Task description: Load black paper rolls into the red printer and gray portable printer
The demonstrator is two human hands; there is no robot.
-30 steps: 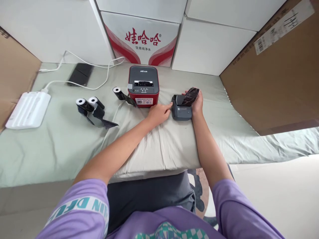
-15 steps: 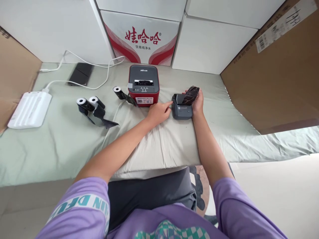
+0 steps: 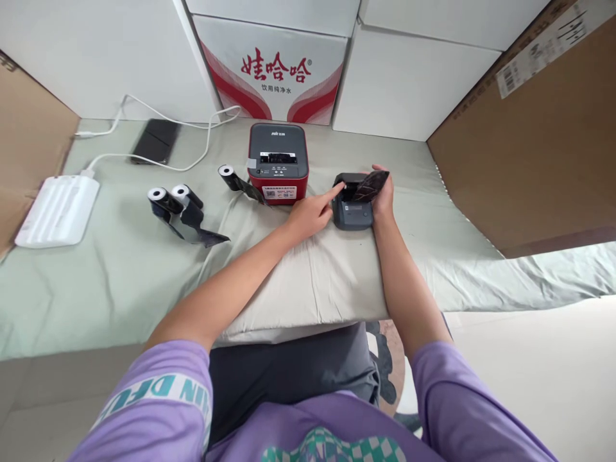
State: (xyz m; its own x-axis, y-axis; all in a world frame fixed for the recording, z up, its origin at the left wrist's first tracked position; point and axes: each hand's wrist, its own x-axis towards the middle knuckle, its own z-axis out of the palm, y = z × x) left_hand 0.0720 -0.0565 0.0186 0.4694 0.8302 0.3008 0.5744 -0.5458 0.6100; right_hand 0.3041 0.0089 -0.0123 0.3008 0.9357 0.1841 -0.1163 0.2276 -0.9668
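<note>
A small dark grey portable printer [image 3: 355, 215] sits on the cloth, a black strip of printed paper [image 3: 370, 187] slanting up from its right side. The extended index finger of my left hand [image 3: 310, 212] touches the printer's upper left edge; its other fingers are loosely curled with nothing in them. My right hand [image 3: 384, 197] is wrapped around the printer's right side, partly hidden behind the paper strip. Left of the printer stands a larger red and black printer [image 3: 278, 160], with a black paper roll [image 3: 231, 178] close beside it.
Two more black paper rolls [image 3: 176, 204] with loose tails stand further left. A white power strip [image 3: 60, 212], white cable [image 3: 149, 162] and black phone-like slab [image 3: 156, 141] lie at the left. White boxes [image 3: 274, 70] line the back; a cardboard box [image 3: 534, 154] bounds the right.
My left index finger has shifted right and up onto the small printer's upper edge. The printer's top part now looks differently tilted, and the paper strip has moved slightly right.
</note>
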